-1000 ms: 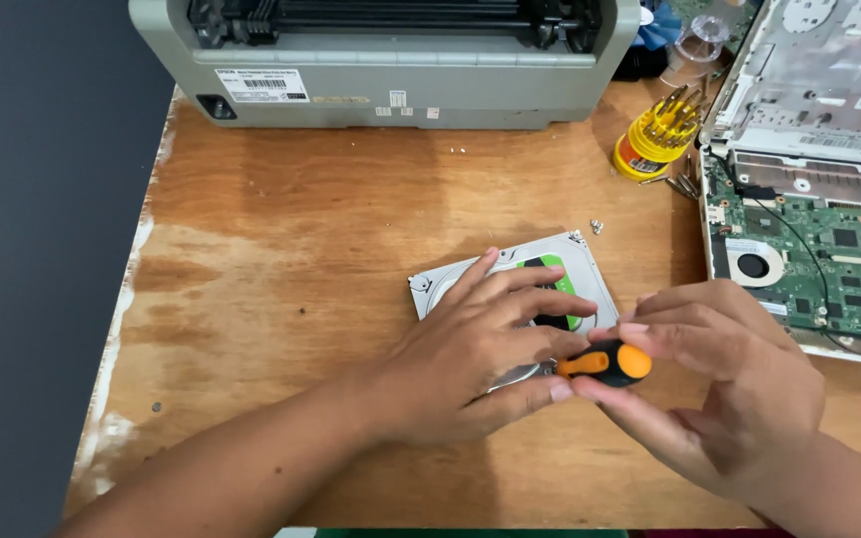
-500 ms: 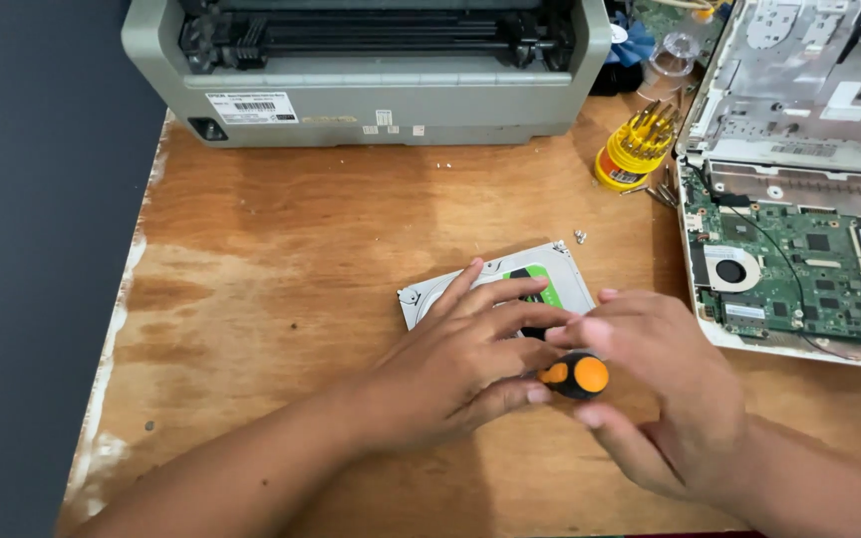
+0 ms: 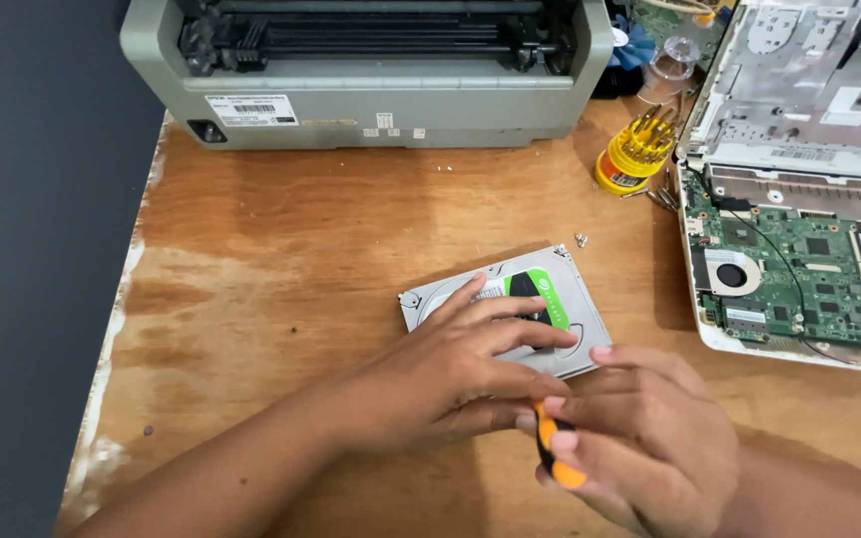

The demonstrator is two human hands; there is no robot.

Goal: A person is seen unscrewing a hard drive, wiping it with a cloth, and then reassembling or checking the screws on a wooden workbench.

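Worn wooden worktop [image 3: 281, 279] carries a silver hard drive [image 3: 590, 299] with a green-and-black label, pinned flat under the left hand [image 3: 470, 374], while the right hand [image 3: 650, 448] keeps a clenched grip around an orange-and-black screwdriver [image 3: 555, 453] at its near edge.

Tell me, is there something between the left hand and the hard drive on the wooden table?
Nothing visible does. The left hand lies directly on the hard drive, its fingers spread over the lid. The right hand grips an orange-handled screwdriver at the drive's near edge. A loose screw lies beyond the drive, apart from both hands.
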